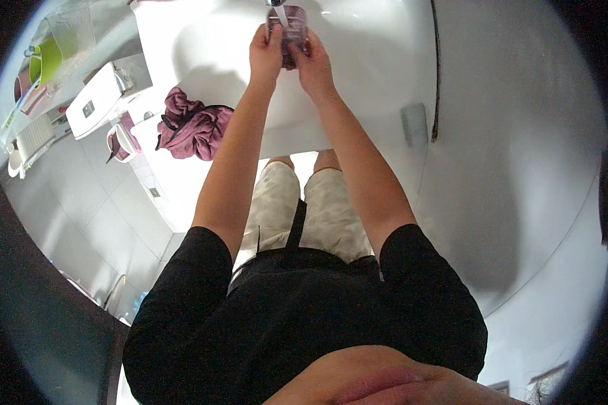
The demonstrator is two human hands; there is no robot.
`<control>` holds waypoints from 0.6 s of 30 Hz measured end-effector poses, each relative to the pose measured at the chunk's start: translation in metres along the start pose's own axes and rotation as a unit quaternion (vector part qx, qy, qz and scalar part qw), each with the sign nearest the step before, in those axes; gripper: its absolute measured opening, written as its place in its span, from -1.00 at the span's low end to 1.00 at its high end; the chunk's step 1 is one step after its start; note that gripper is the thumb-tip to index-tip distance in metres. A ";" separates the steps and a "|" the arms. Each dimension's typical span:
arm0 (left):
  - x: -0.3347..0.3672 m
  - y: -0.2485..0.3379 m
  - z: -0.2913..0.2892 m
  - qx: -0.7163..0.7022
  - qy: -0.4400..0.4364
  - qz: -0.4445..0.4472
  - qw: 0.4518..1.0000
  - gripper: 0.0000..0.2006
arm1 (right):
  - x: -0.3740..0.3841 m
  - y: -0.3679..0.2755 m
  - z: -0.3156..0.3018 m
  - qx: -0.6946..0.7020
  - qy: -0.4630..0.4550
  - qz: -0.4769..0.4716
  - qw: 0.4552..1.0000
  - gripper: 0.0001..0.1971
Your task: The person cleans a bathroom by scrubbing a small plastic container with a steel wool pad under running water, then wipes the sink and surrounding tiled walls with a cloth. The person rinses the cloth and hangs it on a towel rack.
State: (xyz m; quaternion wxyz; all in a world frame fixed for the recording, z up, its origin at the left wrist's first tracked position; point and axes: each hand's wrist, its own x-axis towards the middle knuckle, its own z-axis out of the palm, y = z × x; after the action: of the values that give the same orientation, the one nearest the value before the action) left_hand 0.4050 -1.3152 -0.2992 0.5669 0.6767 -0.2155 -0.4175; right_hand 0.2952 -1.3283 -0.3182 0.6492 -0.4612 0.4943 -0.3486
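Observation:
Under the faucet, a dark purple, rounded rectangular item is tilted up between my two hands; its exact kind is unclear. A stream of water falls onto its upper part. My left hand grips its left side, thumb on the near face. On its lower right, my right hand is closed around the edge, with the thumb pressed to the face. Both hands are over the white basin. A crumpled mauve cloth with dark trim lies on the basin's left side, beside my left forearm.
To the left are a white box-like fixture, a bright green container and a small white and pink container. A grey rectangular piece sits at the right, near a dark vertical strip along the wall.

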 end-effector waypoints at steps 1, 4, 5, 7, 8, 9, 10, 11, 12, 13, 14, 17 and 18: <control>-0.002 0.001 -0.002 -0.035 0.001 -0.008 0.999 -0.76 | -0.009 -0.002 -0.001 0.021 -0.028 0.016 0.999 -0.51; -0.014 -0.001 -0.008 -0.056 0.025 -0.026 0.998 -0.84 | -0.048 -0.025 -0.018 -0.431 0.077 -0.236 0.867 -0.39; -0.019 -0.005 -0.011 -0.049 0.035 -0.032 0.998 -0.86 | -0.066 -0.049 -0.021 -0.380 0.120 -0.248 0.883 -0.55; -0.037 -0.009 -0.011 0.070 0.008 0.012 0.997 -0.87 | -0.097 -0.058 -0.042 -0.442 0.068 -0.144 0.883 -0.69; -0.046 -0.011 -0.012 0.129 -0.005 0.036 0.991 -0.86 | -0.111 -0.058 -0.050 -0.466 0.042 -0.089 0.879 -0.75; -0.052 -0.016 -0.012 0.139 -0.020 0.069 0.988 -0.84 | -0.128 -0.048 -0.050 -0.393 0.145 -0.136 0.898 -0.82; -0.066 -0.017 -0.014 0.152 -0.030 0.097 0.983 -0.82 | -0.147 -0.049 -0.054 -0.372 0.153 -0.154 0.903 -0.83; -0.078 -0.017 -0.015 0.163 -0.032 0.116 0.979 -0.82 | -0.164 -0.050 -0.060 -0.350 0.162 -0.173 0.906 -0.83; -0.096 -0.006 -0.010 0.174 -0.038 0.133 0.975 -0.81 | -0.189 -0.048 -0.065 -0.331 0.173 -0.187 0.909 -0.83; -0.112 0.000 -0.007 0.150 -0.056 0.135 0.978 -0.79 | -0.214 -0.043 -0.068 -0.274 0.158 -0.122 0.941 -0.80; -0.132 -0.001 -0.006 0.120 -0.076 0.116 0.983 -0.79 | -0.243 -0.031 -0.070 -0.191 0.176 -0.053 0.964 -0.81; -0.182 -0.006 0.001 0.088 -0.126 0.063 0.986 -0.75 | -0.319 0.036 -0.076 -0.019 0.228 0.132 0.964 -0.69; -0.204 -0.008 0.004 0.099 -0.158 0.032 0.982 -0.73 | -0.357 0.068 -0.077 -0.311 0.203 0.195 0.908 -0.64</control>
State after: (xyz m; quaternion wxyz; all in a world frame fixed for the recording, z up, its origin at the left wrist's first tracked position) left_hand 0.2863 -1.1598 -0.2414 0.4687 0.6478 -0.3644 -0.4773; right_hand 0.1256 -1.0013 -0.2744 0.4136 -0.4535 0.7788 -0.1293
